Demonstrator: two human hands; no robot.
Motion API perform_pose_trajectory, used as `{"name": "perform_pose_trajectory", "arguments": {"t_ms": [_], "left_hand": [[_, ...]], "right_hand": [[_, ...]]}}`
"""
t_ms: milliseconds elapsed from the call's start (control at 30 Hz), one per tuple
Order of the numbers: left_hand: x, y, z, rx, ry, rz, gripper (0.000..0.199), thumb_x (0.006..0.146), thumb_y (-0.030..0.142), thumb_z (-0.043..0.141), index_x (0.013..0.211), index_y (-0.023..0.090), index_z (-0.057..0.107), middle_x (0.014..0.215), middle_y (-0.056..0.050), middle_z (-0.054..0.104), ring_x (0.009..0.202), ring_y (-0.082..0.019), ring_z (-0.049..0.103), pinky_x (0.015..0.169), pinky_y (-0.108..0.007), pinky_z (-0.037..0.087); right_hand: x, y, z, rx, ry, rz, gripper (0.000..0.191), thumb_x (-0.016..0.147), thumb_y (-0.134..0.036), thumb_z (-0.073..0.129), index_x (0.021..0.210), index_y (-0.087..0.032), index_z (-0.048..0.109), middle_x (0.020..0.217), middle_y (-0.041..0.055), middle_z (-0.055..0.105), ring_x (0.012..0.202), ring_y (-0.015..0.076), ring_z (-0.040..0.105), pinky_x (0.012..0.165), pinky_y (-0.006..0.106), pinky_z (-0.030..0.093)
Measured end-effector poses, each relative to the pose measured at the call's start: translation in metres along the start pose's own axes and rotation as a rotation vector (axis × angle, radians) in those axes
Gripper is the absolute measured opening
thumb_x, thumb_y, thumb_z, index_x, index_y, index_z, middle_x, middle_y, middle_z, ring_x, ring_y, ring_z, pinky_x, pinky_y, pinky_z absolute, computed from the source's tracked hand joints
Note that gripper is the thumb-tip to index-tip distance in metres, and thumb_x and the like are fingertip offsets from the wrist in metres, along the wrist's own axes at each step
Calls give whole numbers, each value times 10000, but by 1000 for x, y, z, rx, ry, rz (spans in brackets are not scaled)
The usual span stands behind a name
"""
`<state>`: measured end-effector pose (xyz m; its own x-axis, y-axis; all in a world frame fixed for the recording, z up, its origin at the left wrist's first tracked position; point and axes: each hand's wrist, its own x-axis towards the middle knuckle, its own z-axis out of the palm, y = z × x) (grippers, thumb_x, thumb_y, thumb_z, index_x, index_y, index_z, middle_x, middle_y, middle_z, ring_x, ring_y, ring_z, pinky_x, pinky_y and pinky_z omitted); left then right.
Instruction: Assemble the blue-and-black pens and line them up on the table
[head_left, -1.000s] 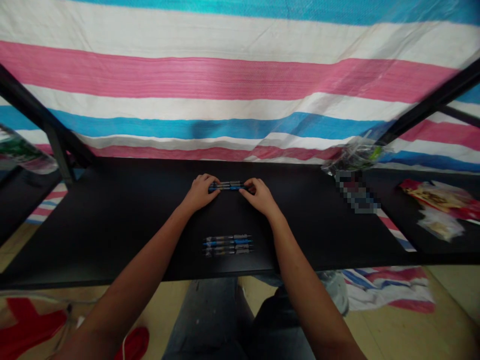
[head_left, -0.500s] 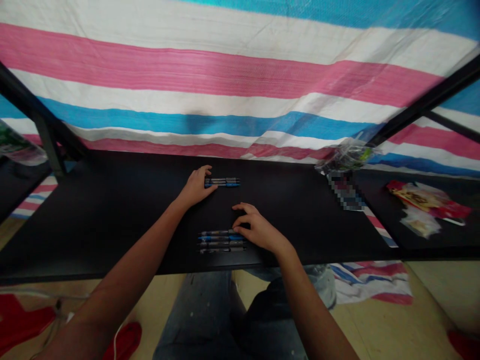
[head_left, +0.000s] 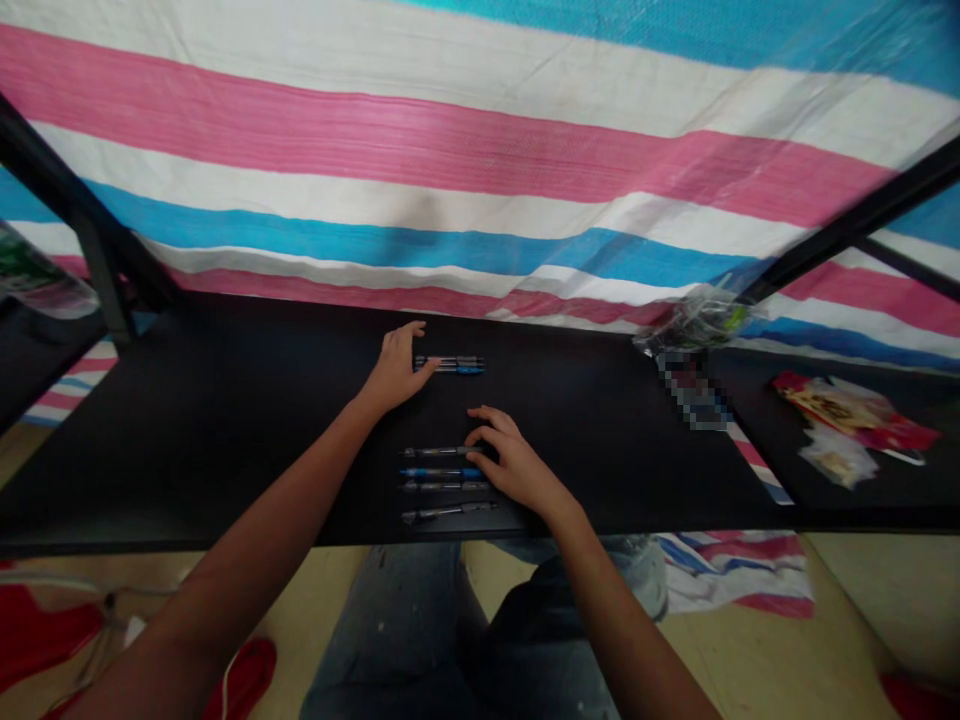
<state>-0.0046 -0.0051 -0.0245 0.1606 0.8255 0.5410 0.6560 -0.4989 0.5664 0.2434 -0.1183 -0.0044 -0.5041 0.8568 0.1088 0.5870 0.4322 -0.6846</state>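
Observation:
My right hand [head_left: 517, 462] has its thumb and a finger pinched on the right end of a dark pen [head_left: 431, 452], which lies or hovers at the table surface; I cannot tell which. Just below that pen are a blue pen [head_left: 439, 473], a dark pen [head_left: 442, 487] and, nearest the table edge, a slightly tilted dark pen [head_left: 450, 512]. Farther back, my left hand [head_left: 394, 372] rests on the table with thumb and fingers apart, around the left ends of a small row of pens. A blue pen [head_left: 465, 371] is the front one there, with dark pens [head_left: 469, 359] behind it.
The black table [head_left: 247, 420] meets a striped sheet [head_left: 450, 150] at the back. Crumpled clear plastic [head_left: 697, 320] and a blurred-out flat object [head_left: 694, 390] lie to the right. Red and yellow packaging [head_left: 855, 405] sits on the neighbouring table. Dark frame bars [head_left: 105, 260] rise at both sides.
The pens in the front row have spread apart: the top one, at my right fingers, moved away from me, and the nearest one slid toward the edge and tilted. My left hand has barely moved.

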Motion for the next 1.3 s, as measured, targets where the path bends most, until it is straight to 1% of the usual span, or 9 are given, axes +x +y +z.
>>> {"name": "perform_pose_trajectory", "arguments": {"t_ms": [167, 333, 467, 667, 867, 1000, 1067, 1167, 1300], "left_hand": [[0, 21, -13, -110, -77, 46, 382, 937, 308, 560, 1287, 159, 528, 1031, -79, 648, 899, -196, 610, 871, -351, 499], [-1, 31, -19, -72, -380, 140, 240, 887, 388, 653, 1042, 207, 683, 952, -52, 717, 909, -218, 647, 848, -340, 489], [0, 25, -17, -42, -431, 37, 232, 903, 346, 627, 1070, 203, 703, 889, -44, 735, 766, -191, 662, 749, -300, 492], [0, 18, -14, -156, -461, 59, 222, 916, 318, 616, 1049, 213, 760, 1042, -68, 769, 947, -221, 705, 876, -307, 498], [0, 16, -14, -208, -609, -21, 249, 932, 321, 574, 928, 174, 774, 792, -43, 758, 728, -183, 688, 716, -268, 488], [-1, 18, -15, -218, -549, -38, 232, 911, 324, 590, 952, 180, 767, 859, -41, 767, 797, -196, 697, 754, -278, 485], [-1, 20, -15, -216, -530, -37, 224, 898, 331, 606, 978, 190, 760, 922, -44, 772, 840, -203, 700, 789, -288, 488], [-1, 24, -16, -216, -531, -78, 232, 878, 333, 632, 1035, 192, 728, 846, -30, 761, 767, -188, 692, 742, -278, 485], [1, 27, -20, -227, -568, -110, 201, 883, 315, 621, 1021, 189, 694, 704, 2, 721, 665, -163, 670, 687, -255, 468]], "right_hand": [[28, 7, -7, 154, 119, 52, 77, 914, -243, 592, 958, -213, 648, 968, 56, 705, 912, 194, 655, 889, 368, 504], [75, 20, -14, 491, 212, 96, 204, 874, -407, 630, 865, -204, 612, 691, -11, 626, 620, 144, 595, 642, 285, 483], [95, 28, -12, 565, 210, 128, 373, 823, -560, 654, 771, -193, 615, 547, -50, 508, 480, 110, 457, 495, 253, 367], [91, 38, -1, 660, 219, 141, 416, 799, -594, 677, 717, -200, 571, 565, -33, 549, 512, 114, 483, 536, 260, 380], [89, 42, 1, 650, 220, 83, 307, 763, -461, 754, 854, -202, 617, 694, -33, 586, 622, 126, 545, 626, 269, 440], [90, 39, 1, 696, 228, 68, 402, 694, -466, 814, 927, -223, 595, 858, 1, 666, 752, 149, 631, 710, 281, 499], [90, 39, 0, 707, 227, 111, 425, 726, -532, 776, 952, -225, 586, 788, -3, 670, 665, 145, 625, 645, 275, 495], [89, 41, -1, 589, 239, 187, 411, 846, -607, 619, 766, -205, 583, 583, -21, 580, 472, 113, 486, 498, 259, 396], [89, 44, -1, 557, 246, 155, 363, 810, -547, 683, 727, -207, 586, 618, -24, 563, 525, 115, 481, 530, 261, 406]]}}
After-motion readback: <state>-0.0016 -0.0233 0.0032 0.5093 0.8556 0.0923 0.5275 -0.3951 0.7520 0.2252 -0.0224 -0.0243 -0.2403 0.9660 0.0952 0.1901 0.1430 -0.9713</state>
